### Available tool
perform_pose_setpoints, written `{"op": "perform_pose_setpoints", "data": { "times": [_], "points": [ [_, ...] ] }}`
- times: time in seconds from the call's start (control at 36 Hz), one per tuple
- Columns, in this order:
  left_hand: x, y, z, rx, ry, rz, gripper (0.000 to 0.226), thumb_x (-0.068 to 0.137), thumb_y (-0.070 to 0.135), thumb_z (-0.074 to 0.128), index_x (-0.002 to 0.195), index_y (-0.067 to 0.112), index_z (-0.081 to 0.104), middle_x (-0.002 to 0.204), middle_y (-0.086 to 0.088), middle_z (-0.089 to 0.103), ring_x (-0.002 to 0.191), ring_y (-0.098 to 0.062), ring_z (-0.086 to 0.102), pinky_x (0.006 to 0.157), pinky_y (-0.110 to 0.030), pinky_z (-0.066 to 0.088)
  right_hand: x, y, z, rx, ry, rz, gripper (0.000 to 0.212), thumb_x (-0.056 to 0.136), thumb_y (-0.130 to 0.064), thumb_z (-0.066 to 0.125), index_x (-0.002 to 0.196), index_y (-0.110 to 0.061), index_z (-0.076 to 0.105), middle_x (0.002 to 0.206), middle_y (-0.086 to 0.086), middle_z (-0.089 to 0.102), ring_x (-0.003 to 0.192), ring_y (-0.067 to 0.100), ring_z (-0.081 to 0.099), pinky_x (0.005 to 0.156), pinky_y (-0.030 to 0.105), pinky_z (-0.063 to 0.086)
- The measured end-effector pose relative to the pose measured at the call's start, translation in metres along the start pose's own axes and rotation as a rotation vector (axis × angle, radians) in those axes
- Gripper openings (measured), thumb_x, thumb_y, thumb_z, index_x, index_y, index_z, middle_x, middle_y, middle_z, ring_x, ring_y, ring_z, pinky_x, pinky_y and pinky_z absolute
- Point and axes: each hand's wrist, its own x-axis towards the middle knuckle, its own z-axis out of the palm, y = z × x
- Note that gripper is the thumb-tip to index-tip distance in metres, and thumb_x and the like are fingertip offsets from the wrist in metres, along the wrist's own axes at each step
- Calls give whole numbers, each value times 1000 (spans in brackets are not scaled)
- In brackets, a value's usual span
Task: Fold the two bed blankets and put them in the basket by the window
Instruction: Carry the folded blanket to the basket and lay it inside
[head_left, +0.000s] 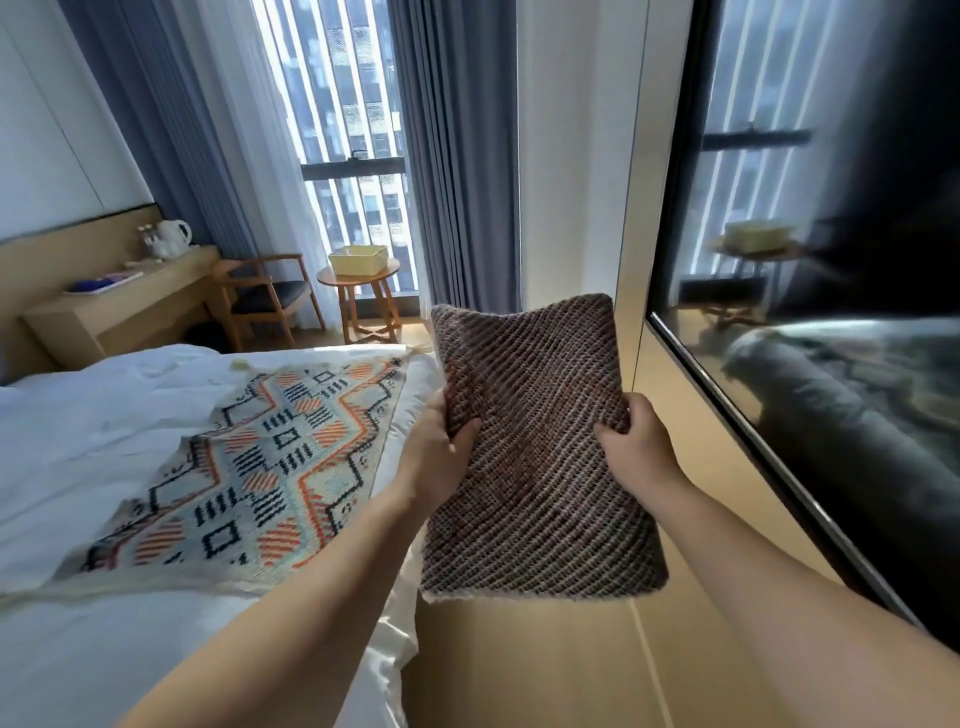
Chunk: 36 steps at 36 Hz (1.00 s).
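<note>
A folded brown woven blanket (535, 457) hangs in the air beside the bed, over the floor. My left hand (441, 452) grips its left edge and my right hand (636, 447) grips its right edge. A second blanket (270, 467), pale with orange, blue and black diamond patterns, lies spread flat on the white bed (78, 441). The yellow basket (358, 259) sits on a small round wooden table (363, 291) in front of the window, far ahead of my hands.
A wooden chair (265, 296) and a desk (119, 312) with a white kettle (174, 236) stand left of the round table. Grey curtains frame the window. A dark wall-mounted screen (831, 260) fills the right side. Wooden floor runs between bed and wall.
</note>
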Motion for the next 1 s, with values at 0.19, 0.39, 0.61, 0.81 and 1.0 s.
{"op": "perform_pose_setpoints", "data": {
  "times": [0.19,0.39,0.61,0.81,1.0],
  "points": [
    [110,-43,30,171,29,-45,45,92,20,60,134,17,45,118,4,61,108,-13,56,94,-26,41,124,19,32,-12,8,8,30,92,-18,57,121,-16,50,102,0,57,93,22,55,84,32,46],
    [221,-79,76,172,69,-106,41,92,15,57,132,15,46,114,0,61,105,-17,57,93,-30,43,262,42,66,-12,-55,-10,31,91,-19,57,122,-15,51,102,2,61,93,25,59,84,35,49],
    [336,-113,95,164,135,-141,41,91,16,59,131,16,49,116,0,64,107,-17,59,98,-37,46,397,43,92,7,-113,-11,34,93,-20,56,126,-16,50,106,1,60,91,21,56,84,31,46],
    [436,-154,91,166,188,-138,40,90,13,61,128,14,51,108,5,60,102,-14,57,89,-24,41,499,33,134,6,-154,-62,39,90,-24,59,129,-22,51,115,0,64,102,21,61,88,30,47],
    [552,-213,75,129,160,-111,41,91,17,59,131,16,49,114,3,62,105,-14,59,95,-31,45,598,20,195,14,-105,-74,33,92,-18,58,124,-14,54,107,-4,60,100,17,57,90,28,44]
  ]
}}
